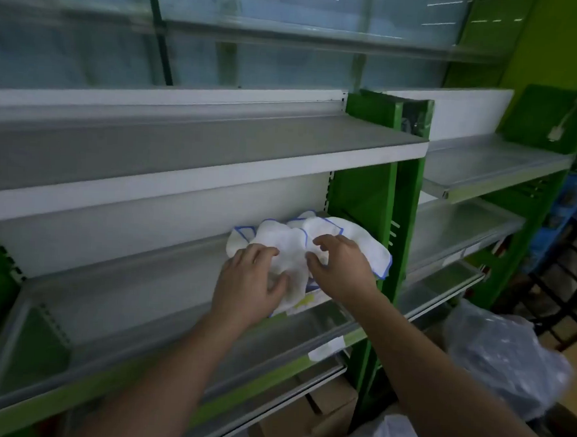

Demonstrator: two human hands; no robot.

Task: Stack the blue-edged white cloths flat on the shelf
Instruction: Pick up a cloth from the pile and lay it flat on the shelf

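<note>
Both bare hands reach into a grey shelf (136, 297) set in a green-framed rack, and both rest on a rumpled pile of white cloths with blue edges (299, 242). The pile lies at the right end of this shelf, close against the green upright (386, 203) and the white back panel, and it is bunched and creased, with folds standing up and blue borders curling at the left and right sides. The left hand (248, 288) lies on the near left part of the pile, its fingers (265, 252) curled down into the fabric and gripping a fold. The right hand (339, 266) sits just beside it on the middle of the pile, fingers bent and slightly spread, thumb and forefinger pinching a bit of cloth. A corner of fabric hangs over the front lip of the shelf beneath the hands. A second grey shelf (183, 152) runs above. To the lower right, beside the rack, crinkled plastic bags (504, 356) sit near cardboard boxes (306, 419).
</note>
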